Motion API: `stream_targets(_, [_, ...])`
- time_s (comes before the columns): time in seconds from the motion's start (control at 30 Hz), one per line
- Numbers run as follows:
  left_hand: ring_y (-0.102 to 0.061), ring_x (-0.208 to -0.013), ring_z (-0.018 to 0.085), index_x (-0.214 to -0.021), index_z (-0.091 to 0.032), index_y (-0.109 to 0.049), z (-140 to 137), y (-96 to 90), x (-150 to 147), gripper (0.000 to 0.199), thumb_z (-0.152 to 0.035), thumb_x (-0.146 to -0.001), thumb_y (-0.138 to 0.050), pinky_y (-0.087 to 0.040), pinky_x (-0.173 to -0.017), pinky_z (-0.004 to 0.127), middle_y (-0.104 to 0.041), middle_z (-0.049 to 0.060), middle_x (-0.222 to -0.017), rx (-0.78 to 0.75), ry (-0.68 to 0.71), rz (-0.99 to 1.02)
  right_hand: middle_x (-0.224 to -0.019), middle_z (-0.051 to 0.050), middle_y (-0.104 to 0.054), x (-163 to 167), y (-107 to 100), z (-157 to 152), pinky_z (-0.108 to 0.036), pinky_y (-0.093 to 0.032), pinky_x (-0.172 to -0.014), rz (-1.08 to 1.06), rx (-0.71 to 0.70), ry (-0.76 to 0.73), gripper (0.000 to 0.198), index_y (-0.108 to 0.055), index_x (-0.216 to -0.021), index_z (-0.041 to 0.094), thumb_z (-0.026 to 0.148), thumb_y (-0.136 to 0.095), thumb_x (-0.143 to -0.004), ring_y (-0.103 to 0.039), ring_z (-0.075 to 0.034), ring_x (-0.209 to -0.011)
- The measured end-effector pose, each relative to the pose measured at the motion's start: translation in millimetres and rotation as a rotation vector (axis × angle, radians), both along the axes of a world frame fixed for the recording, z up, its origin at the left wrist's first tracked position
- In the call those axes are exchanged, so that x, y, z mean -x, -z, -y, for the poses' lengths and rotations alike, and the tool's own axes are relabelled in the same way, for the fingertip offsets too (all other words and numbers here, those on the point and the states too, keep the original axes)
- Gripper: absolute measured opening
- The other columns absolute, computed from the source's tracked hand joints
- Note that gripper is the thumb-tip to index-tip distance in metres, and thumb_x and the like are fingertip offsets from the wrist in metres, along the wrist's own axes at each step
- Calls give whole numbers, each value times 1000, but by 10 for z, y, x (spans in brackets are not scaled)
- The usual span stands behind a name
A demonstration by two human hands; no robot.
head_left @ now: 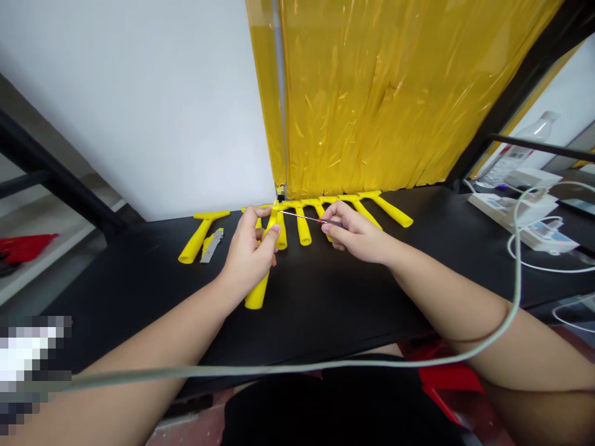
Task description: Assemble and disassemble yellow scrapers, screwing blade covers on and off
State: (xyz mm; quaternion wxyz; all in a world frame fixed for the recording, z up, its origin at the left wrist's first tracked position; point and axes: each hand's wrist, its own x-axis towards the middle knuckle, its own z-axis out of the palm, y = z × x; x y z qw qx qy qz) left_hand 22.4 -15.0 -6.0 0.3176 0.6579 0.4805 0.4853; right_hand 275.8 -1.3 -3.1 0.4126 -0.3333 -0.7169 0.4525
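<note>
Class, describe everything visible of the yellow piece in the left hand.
The yellow piece looks like plastic, its long handle widening toward the near end. It slants, near end leftward, above or on the black table; unclear which. The left hand grips its upper part, and a thin tool in the right hand points at its top; contact is unclear.

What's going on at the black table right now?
The left hand grips a yellow handle; the right hand holds a thin-shafted tool, its tip at or very near the handle's upper end. More yellow handles lie along the back of the black table, one of them apart on the left, beside a grey-and-yellow flat piece.
</note>
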Motion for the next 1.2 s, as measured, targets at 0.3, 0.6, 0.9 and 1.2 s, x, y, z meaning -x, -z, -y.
stream_targets(0.3, [-60,-48,10,-121,-23,-56,65,-30,-43,30,-31,-94,-67,-49,-39,20,-65,1,-88,-52,8,-67,-62,9,-40,-24,18,-91,-25,-33,-51,16,114,7,36,-56,-101,22,58,-62,-98,-37,-10,-52])
stream_targets(0.6, [-60,-54,6,-119,-25,-60,37,-16,-24,32,-31,-89,-73,-49,-39,18,-64,8,-133,-62,28,38,-64,4,-44,-38,38,-106,-27,-35,-55,155,8,111,51,-61,-83,17,62,-46,-103,-40,-12,-57])
stream_targets(0.9, [-59,-57,7,-120,-25,-58,45,-21,-23,29,-32,-93,-67,-50,-40,19,-59,9,-141,-105,33,-33,-73,2,-52,-64,-2,-93,-28,-39,-58,151,-84,154,39,-58,-91,20,58,-57,-100,-45,-13,-60])
stream_targets(1.2, [-59,-56,5,-119,-25,-59,35,-16,-33,32,-30,-89,-70,-50,-39,18,-59,9,-144,-86,17,1,-79,4,-52,-44,26,-63,-28,-39,-64,129,-168,117,29,-53,-102,22,46,-68,-96,-46,-13,-68])
